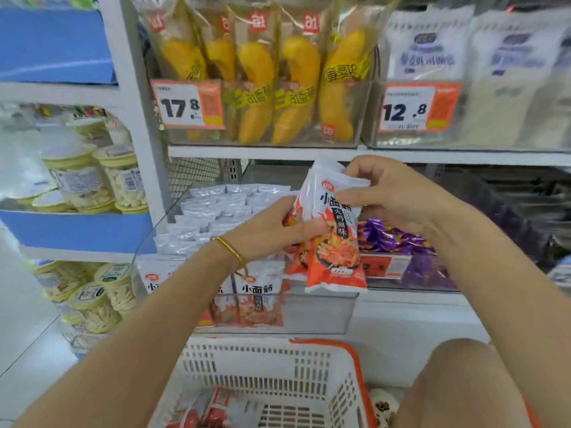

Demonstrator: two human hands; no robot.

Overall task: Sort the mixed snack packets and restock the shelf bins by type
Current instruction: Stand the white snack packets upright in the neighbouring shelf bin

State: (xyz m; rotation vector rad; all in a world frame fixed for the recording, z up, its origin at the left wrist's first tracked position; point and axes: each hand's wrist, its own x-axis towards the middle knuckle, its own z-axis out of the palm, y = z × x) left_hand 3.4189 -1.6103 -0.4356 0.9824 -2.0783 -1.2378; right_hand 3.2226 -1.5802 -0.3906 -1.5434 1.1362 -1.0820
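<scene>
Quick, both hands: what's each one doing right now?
Left hand: grips the red-and-white snack packets.
Right hand: pinches the top of the same packets.

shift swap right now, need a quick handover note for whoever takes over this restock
Left hand grips the lower part of a stack of red-and-white packets; right hand pinches its top.
The stack is over the clear bin, which already holds matching packets.
Purple packets fill the bin to the right.
To do: set the stack in, then sort the packets in the white basket.
</scene>
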